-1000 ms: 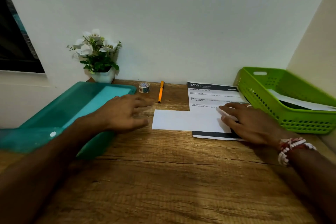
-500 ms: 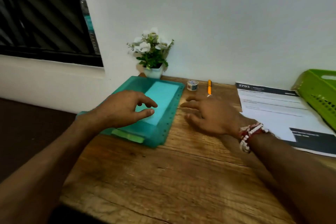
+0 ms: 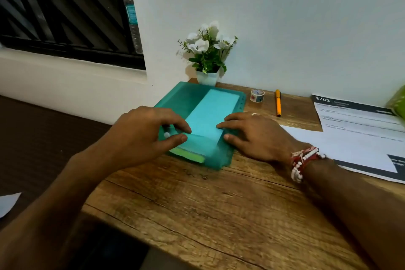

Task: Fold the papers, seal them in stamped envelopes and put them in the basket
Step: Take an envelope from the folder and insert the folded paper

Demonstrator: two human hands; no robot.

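Papers (image 3: 359,129) lay unfolded on tabletop (image 3: 219,215), none enveloped yet; our left hand (image 3: 140,136) pinched folder (image 3: 210,112) flap, right hand (image 3: 256,136) fingers (image 3: 229,125) flat on it.

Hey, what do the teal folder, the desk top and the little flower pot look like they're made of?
Teal folder: likely translucent plastic with a slightly frosted finish, since a lighter sheet inside shows through it.
Desk top: matte brown wood grain with dark lines; it could be solid wood or a laminate.
Flower pot: white and smooth, so either ceramic or plastic.
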